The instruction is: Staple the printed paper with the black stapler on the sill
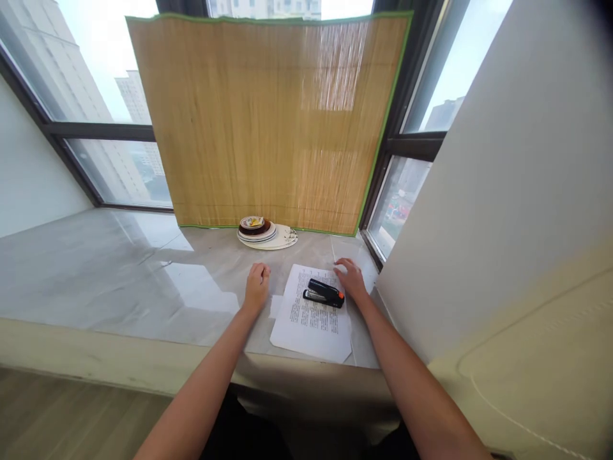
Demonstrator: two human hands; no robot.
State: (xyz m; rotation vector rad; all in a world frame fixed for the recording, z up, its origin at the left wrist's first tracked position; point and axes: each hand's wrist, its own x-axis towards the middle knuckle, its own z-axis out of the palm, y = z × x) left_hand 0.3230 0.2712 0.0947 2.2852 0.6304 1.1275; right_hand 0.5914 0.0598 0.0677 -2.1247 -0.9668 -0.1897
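Observation:
My left hand (257, 285) rests on the stone windowsill in a loose fist, left of the papers, with nothing seen in it. At the upper right edge of the printed sheets (306, 338) lies my right hand (352, 278), its fingers bent and apart, holding nothing. Between the two hands a black stapler (324, 292) with an orange-red spot at its right end lies on top of the text. It is nearest to my right hand, with a small gap between them. The papers lie flat near the sill's front edge.
Behind the hands stands a stack of plates (258, 231) on an oval white platter (286, 237). A bamboo mat (268, 128) with green edging leans against the window. A grey wall (498, 191) bounds the right side. The sill's front edge (182, 345) drops to a wooden floor.

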